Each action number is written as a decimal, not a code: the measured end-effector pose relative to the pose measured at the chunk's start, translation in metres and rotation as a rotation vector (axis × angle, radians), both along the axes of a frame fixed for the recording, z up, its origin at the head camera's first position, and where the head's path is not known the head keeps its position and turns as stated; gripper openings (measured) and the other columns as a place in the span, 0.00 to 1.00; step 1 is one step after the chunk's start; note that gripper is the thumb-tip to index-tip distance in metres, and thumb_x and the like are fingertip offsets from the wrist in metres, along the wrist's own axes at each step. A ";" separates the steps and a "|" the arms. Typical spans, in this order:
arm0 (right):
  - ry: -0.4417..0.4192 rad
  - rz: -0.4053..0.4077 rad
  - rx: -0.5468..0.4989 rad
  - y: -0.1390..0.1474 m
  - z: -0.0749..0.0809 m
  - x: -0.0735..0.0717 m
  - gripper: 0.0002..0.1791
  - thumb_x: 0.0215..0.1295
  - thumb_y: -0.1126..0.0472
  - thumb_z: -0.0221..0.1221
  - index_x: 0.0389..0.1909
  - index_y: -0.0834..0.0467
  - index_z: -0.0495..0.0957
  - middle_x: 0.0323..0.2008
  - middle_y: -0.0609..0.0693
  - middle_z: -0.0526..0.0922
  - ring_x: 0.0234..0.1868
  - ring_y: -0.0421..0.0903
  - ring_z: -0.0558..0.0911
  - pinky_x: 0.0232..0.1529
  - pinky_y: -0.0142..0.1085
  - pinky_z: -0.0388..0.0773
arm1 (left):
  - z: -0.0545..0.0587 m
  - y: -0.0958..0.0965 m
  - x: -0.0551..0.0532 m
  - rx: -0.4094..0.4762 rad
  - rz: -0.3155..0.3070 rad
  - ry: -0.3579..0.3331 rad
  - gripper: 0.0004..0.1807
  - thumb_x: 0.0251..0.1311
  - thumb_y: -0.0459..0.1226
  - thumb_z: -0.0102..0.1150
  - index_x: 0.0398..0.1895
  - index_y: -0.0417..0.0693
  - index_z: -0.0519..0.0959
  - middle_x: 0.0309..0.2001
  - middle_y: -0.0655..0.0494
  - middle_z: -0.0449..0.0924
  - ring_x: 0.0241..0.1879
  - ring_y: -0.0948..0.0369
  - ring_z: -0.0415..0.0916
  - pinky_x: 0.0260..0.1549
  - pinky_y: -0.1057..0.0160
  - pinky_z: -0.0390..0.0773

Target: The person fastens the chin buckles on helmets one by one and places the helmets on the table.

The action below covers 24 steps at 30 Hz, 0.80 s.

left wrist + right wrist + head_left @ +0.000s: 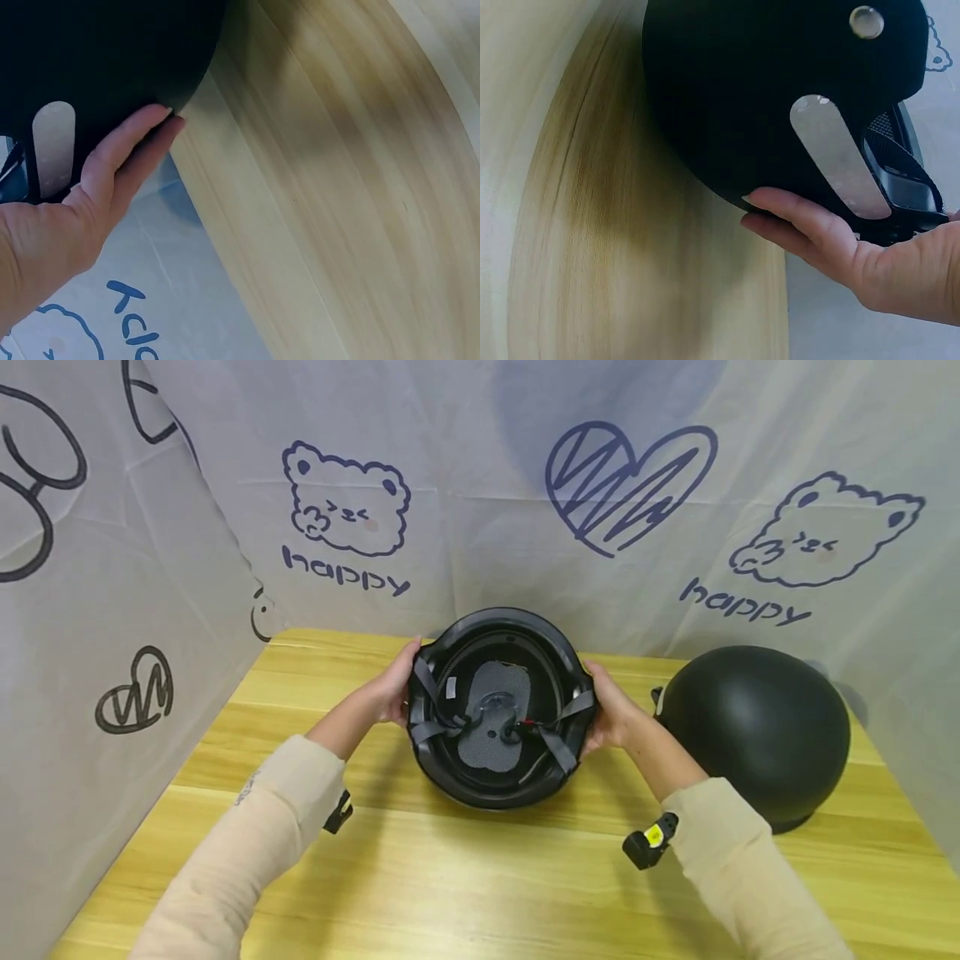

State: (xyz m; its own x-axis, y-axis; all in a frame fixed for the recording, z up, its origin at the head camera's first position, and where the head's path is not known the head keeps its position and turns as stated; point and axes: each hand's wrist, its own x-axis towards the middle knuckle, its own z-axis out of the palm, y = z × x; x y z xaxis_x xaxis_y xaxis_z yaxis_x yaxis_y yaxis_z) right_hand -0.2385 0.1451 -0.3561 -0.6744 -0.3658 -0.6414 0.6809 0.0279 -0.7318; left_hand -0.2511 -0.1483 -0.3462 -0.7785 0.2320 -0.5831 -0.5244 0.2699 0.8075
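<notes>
I hold a black helmet (492, 652) near the middle of the head view, its hollow turned up toward me, probably so that I can see inside it. My left hand (392, 689) grips the left edge and my right hand (611, 710) the right edge; I judge that 2 opposite holds keep the round shell from tipping or rolling. In both wrist views my fingers (802, 214) lie close together along the outside, clamped on the shell; I cannot make out exactly where my left thumb sits. Nor can I tell whether the dome touches the worktop (450, 885) or is lifted off it.

Inside, a mesh pad (487, 756) lines the middle, and grey straps (557, 750) run in from both sides, lying loose with nothing to draw them tight. A pale label (451, 687) sits left of the pad. The outer shell carries a silvery patch (840, 157) and a round stud (867, 22) in the right wrist view.

At the right of the head view, a second black helmet (757, 735) rests dome up, seemingly for steadiness, beyond my right forearm. A white cloth (487, 552) with drawings hangs behind, at the top.
</notes>
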 end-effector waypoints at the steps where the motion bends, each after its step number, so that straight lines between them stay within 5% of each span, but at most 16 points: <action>1: 0.010 -0.004 0.002 0.000 0.000 0.000 0.42 0.61 0.28 0.26 0.57 0.59 0.60 0.58 0.60 0.62 0.56 0.57 0.65 0.61 0.64 0.54 | 0.001 0.001 0.000 0.008 0.007 0.005 0.50 0.58 0.69 0.09 0.59 0.36 0.61 0.51 0.39 0.64 0.44 0.50 0.69 0.41 0.51 0.74; 6: 0.099 -0.032 0.014 -0.001 0.006 0.004 0.33 0.63 0.30 0.29 0.45 0.54 0.66 0.43 0.52 0.70 0.44 0.48 0.70 0.49 0.51 0.67 | 0.003 0.001 0.001 0.077 0.032 -0.009 0.54 0.56 0.71 0.09 0.66 0.36 0.55 0.62 0.35 0.57 0.54 0.48 0.63 0.55 0.46 0.67; 10: 0.148 -0.082 -0.012 -0.002 0.009 0.007 0.32 0.63 0.30 0.30 0.39 0.52 0.68 0.36 0.46 0.74 0.41 0.45 0.71 0.43 0.43 0.66 | 0.006 -0.002 0.001 0.074 -0.029 -0.024 0.55 0.56 0.71 0.08 0.65 0.32 0.56 0.61 0.32 0.58 0.56 0.46 0.62 0.61 0.42 0.62; 14: 0.151 -0.119 -0.038 -0.003 0.010 0.009 0.33 0.63 0.29 0.31 0.40 0.52 0.68 0.35 0.44 0.74 0.42 0.44 0.72 0.44 0.42 0.64 | 0.009 -0.006 0.001 -0.004 -0.136 -0.018 0.56 0.56 0.70 0.06 0.55 0.27 0.63 0.54 0.29 0.65 0.53 0.42 0.68 0.57 0.42 0.68; 19: 0.158 -0.138 -0.041 -0.004 0.008 0.011 0.33 0.64 0.30 0.30 0.41 0.54 0.68 0.36 0.46 0.74 0.43 0.45 0.72 0.43 0.41 0.64 | 0.014 -0.012 0.001 -0.078 -0.223 -0.036 0.61 0.53 0.71 0.03 0.58 0.24 0.62 0.57 0.21 0.64 0.57 0.35 0.67 0.52 0.44 0.73; 24: 0.220 -0.147 -0.054 -0.007 0.004 0.011 0.31 0.66 0.33 0.30 0.27 0.49 0.73 0.25 0.42 0.77 0.32 0.40 0.75 0.37 0.38 0.65 | 0.012 -0.016 0.002 -0.116 -0.231 0.008 0.58 0.54 0.71 0.03 0.47 0.27 0.70 0.41 0.29 0.77 0.39 0.44 0.80 0.35 0.54 0.81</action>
State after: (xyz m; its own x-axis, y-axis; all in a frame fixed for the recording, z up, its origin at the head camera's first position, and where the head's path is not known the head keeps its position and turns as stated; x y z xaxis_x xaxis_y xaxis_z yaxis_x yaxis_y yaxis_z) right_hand -0.2270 0.1384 -0.3522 -0.8437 -0.2833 -0.4561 0.4996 -0.1030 -0.8601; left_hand -0.2494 -0.1641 -0.3341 -0.7175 0.3364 -0.6100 -0.4316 0.4727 0.7683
